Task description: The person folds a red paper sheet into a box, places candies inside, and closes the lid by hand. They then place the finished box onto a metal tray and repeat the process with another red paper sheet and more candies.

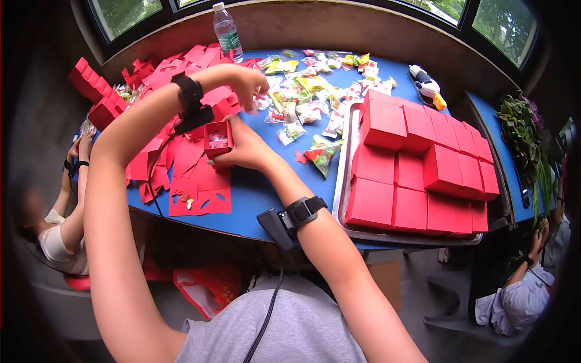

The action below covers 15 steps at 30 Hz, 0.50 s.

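Observation:
My right hand point(247, 145) grips a small open red box point(218, 144) by its side, tilted so its inside shows. Small pale pink wrapped pieces lie in the box. Above and slightly to the right, my left hand point(247, 83) hangs with bent fingers closed around a small pinkish wrapped candy point(260, 97), partly hidden by the fingers. Just beyond the hands spread many loose wrapped candies point(305, 88) in yellow, green, red and clear packets. Flat red box blanks point(203, 184) lie under and left of the box.
A metal tray point(344, 206) on the right carries stacked closed red boxes point(387, 163). More red card point(181, 66) is heaped at back left beside a water bottle point(227, 33). A white-and-yellow object point(430, 88) lies at back right. People sit at both sides.

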Motion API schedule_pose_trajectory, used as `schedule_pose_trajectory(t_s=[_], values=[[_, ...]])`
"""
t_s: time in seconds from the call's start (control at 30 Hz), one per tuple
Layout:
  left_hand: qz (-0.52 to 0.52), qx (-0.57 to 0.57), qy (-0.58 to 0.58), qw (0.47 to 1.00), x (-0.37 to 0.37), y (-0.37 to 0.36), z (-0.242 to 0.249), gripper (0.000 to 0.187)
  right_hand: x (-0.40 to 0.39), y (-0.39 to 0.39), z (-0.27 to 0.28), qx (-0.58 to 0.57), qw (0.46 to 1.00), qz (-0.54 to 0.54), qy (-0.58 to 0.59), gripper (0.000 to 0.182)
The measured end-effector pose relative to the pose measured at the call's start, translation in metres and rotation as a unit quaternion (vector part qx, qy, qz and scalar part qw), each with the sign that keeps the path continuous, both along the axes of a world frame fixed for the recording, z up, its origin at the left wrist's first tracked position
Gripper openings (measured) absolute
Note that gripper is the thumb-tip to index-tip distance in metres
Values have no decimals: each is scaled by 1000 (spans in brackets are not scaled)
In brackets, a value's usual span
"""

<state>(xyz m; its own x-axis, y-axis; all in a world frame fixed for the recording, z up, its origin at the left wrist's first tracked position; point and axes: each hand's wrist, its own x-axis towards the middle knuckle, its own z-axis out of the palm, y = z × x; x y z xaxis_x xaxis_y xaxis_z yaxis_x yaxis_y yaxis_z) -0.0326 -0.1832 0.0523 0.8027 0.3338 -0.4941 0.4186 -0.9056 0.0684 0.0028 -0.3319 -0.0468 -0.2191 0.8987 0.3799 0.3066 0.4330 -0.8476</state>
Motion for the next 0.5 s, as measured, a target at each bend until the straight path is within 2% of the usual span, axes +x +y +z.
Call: schedule_pose_trajectory(t_s=[0.03,0.07,0.13,0.17,0.23,0.27,0.3,0.33,0.4,0.43,0.5], values=[[17,17,-36,999,6,4,8,28,1,-1,0,-3,1000,4,0,83],[60,34,-21,997,20,0,28,26,-3,3,-7,14,1000,-14,21,81],[-23,60,-87,994,50,19,49,24,-3,2,-6,8,1000,-12,10,80],[63,11,-87,994,67,10,67,30,-2,2,-5,5,1000,-9,-3,79],[96,-23,-110,989,105,36,76,35,-4,3,-8,15,1000,-15,5,79],[117,11,-132,984,120,59,74,33,-4,3,-10,22,1000,-18,11,78],[134,42,-152,978,136,80,70,32,-2,4,-10,-1,1000,0,9,87],[147,74,-144,976,149,95,64,31,-1,5,-16,32,999,2,24,87],[209,37,-222,952,164,120,36,27,-15,32,-49,135,989,-11,53,89],[242,33,-279,929,172,132,15,27,-11,17,-34,143,982,-22,123,82],[314,30,-357,879,187,149,-19,40,1,0,-14,12,979,46,198,68]])
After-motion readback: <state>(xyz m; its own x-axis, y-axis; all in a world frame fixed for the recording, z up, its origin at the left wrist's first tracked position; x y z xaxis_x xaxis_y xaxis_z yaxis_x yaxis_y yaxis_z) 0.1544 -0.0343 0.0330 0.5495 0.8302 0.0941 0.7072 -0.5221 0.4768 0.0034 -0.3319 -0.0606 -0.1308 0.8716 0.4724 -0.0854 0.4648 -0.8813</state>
